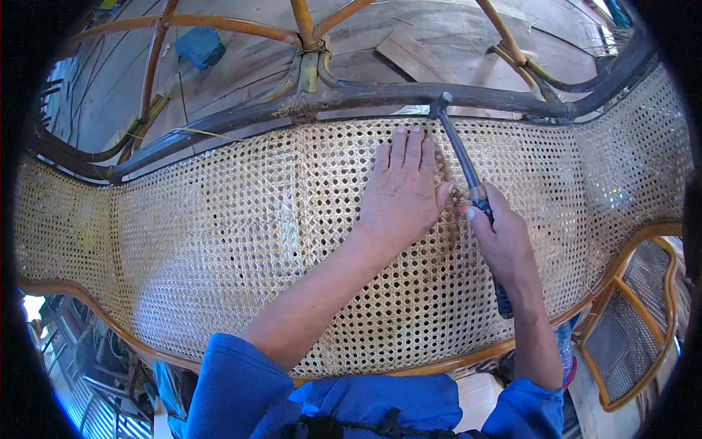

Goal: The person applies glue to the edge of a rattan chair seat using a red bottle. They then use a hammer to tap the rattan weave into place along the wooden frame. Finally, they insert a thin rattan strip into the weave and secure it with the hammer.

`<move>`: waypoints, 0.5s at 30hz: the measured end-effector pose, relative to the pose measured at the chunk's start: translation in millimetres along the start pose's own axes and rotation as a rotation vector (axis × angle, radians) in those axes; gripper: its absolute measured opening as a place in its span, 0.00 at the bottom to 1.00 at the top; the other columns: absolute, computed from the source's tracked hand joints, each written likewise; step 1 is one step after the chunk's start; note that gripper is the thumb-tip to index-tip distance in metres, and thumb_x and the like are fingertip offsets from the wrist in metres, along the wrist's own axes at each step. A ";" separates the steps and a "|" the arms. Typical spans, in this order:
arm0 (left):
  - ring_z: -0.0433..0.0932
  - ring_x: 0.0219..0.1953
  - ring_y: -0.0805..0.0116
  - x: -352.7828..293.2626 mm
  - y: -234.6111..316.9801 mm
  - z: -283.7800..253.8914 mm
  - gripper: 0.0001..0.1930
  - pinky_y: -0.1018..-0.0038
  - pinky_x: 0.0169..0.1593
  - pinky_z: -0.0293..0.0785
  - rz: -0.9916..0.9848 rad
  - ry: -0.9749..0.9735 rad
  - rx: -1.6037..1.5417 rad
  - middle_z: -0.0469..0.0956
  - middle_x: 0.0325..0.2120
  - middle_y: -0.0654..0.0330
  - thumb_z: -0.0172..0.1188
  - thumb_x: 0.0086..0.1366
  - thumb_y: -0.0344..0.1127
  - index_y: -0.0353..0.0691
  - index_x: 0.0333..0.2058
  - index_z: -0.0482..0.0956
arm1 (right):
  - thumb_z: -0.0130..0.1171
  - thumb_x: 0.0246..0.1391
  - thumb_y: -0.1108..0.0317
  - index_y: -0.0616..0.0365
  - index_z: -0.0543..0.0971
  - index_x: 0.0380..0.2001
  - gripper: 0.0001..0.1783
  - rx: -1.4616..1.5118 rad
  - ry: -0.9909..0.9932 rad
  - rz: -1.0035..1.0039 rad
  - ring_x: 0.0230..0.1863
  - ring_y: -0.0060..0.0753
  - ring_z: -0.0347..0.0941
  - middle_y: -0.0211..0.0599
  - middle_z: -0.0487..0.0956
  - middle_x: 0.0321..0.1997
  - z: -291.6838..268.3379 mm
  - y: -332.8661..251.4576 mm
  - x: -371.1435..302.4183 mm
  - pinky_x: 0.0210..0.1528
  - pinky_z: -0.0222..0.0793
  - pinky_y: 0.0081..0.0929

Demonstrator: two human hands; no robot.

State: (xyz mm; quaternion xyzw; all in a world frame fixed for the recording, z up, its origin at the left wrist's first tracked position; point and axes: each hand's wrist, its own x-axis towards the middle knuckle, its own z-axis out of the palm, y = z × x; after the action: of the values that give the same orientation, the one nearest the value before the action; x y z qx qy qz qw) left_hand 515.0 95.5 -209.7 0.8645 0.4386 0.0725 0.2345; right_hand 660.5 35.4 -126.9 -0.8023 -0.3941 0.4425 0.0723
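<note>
A wooden floor (468, 44) fills the top of the frame, with a blue block (199, 47) at upper left and a board (417, 55) at upper centre. Cane mesh (241, 234) spans the middle, between a dark rail (409, 94) above and a lighter one (431, 364) below. The left hand (402, 190) lies flat at centre, fingers extended, gripping nothing visible, probably to steady the mesh. Right of centre, the right hand (504, 238) wraps the handle of the hammer (461, 150), apparently to bring its head to the mesh's upper edge; contact cannot be told. Counted: two hands, one hammer, one block, one board, two rails bordering the mesh.
</note>
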 end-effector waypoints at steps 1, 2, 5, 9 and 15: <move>0.58 0.63 0.46 0.3 0.3 -0.1 0.33 0.53 0.65 0.53 0.001 -0.006 0.009 0.61 0.59 0.43 0.53 0.62 0.48 0.27 0.58 0.60 | 0.52 0.59 0.65 0.56 0.68 0.49 0.16 0.015 0.023 -0.023 0.24 0.41 0.73 0.45 0.74 0.24 0.9 0.5 -2.2 0.29 0.66 0.37; 0.57 0.64 0.46 1.2 0.8 -0.5 0.33 0.53 0.65 0.53 0.003 -0.012 0.017 0.61 0.59 0.43 0.53 0.63 0.48 0.27 0.58 0.60 | 0.52 0.59 0.65 0.56 0.68 0.49 0.15 0.031 0.046 -0.045 0.24 0.41 0.73 0.45 0.74 0.24 1.5 0.9 -4.3 0.29 0.67 0.38; 0.57 0.64 0.46 1.7 -1.4 -0.9 0.33 0.54 0.65 0.53 -0.016 -0.037 0.025 0.61 0.59 0.43 0.52 0.63 0.48 0.27 0.58 0.61 | 0.51 0.60 0.64 0.56 0.69 0.48 0.15 0.052 0.106 -0.074 0.25 0.42 0.74 0.46 0.74 0.24 3.3 -2.8 -4.0 0.30 0.68 0.38; 0.57 0.64 0.46 2.1 -0.7 -0.6 0.32 0.54 0.65 0.52 0.015 -0.011 0.023 0.61 0.59 0.42 0.52 0.64 0.49 0.27 0.58 0.61 | 0.52 0.60 0.64 0.56 0.69 0.49 0.16 -0.009 -0.029 0.000 0.25 0.43 0.74 0.46 0.75 0.24 -3.2 -2.4 1.5 0.30 0.68 0.38; 0.55 0.65 0.45 2.1 0.8 1.4 0.33 0.55 0.67 0.49 -0.001 -0.048 0.055 0.60 0.60 0.42 0.51 0.65 0.50 0.27 0.59 0.60 | 0.51 0.60 0.63 0.57 0.69 0.49 0.16 0.054 0.048 -0.058 0.25 0.43 0.74 0.48 0.75 0.24 -4.8 -8.0 -6.7 0.31 0.68 0.39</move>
State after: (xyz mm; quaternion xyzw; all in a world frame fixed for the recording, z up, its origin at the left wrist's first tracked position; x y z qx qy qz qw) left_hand 517.3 96.2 -210.7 0.8720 0.4351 0.0397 0.2209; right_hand 657.7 37.3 -115.9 -0.7989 -0.4032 0.4310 0.1160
